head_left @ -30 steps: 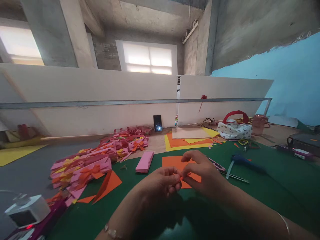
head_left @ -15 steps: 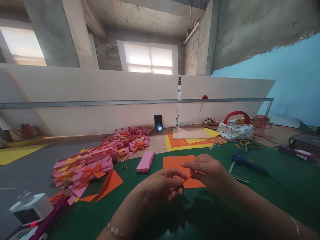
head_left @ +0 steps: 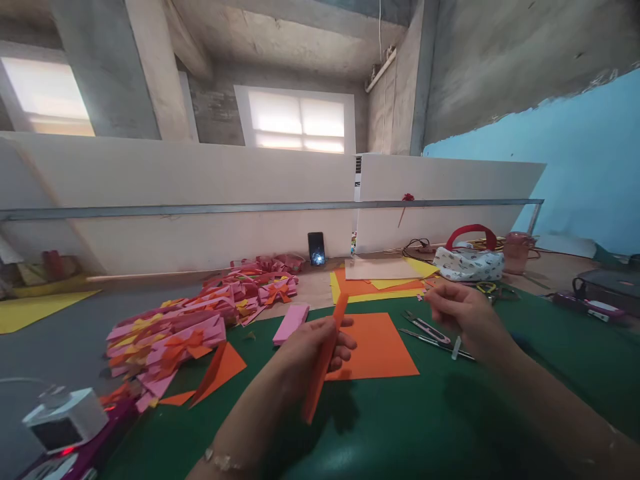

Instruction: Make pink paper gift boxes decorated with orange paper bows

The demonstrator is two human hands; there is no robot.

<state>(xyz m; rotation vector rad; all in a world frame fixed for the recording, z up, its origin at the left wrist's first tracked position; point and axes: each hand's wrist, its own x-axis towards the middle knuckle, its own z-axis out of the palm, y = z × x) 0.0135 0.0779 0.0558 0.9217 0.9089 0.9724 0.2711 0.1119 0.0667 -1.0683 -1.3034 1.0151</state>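
Observation:
My left hand [head_left: 320, 343] grips a narrow folded orange paper strip [head_left: 325, 363], which tilts upward over the green mat [head_left: 390, 427]. Behind it an orange paper sheet [head_left: 380, 347] lies flat on the mat. My right hand [head_left: 457, 310] is raised to the right of the sheet, fingers pinched together; what they hold, if anything, is too small to name. Below the right hand, snips [head_left: 427, 327] and tweezers [head_left: 440, 343] lie beside the sheet, near the glue gun's pale nozzle [head_left: 456, 348]. A pink folded paper [head_left: 291, 324] rests just behind my left hand.
Pink and orange paper bows [head_left: 185, 327] are heaped at the left. A white charger [head_left: 65, 417] sits at the front left. A phone [head_left: 316, 249] leans at the back. Yellow and orange sheets [head_left: 340, 287], a patterned bag [head_left: 469, 263] and a pink cup [head_left: 517, 253] stand or lie behind the mat.
My hands have moved apart, the right one up and to the right. The orange strip now shows lengthwise in my left hand. Snips and tweezers are more visible beside the sheet.

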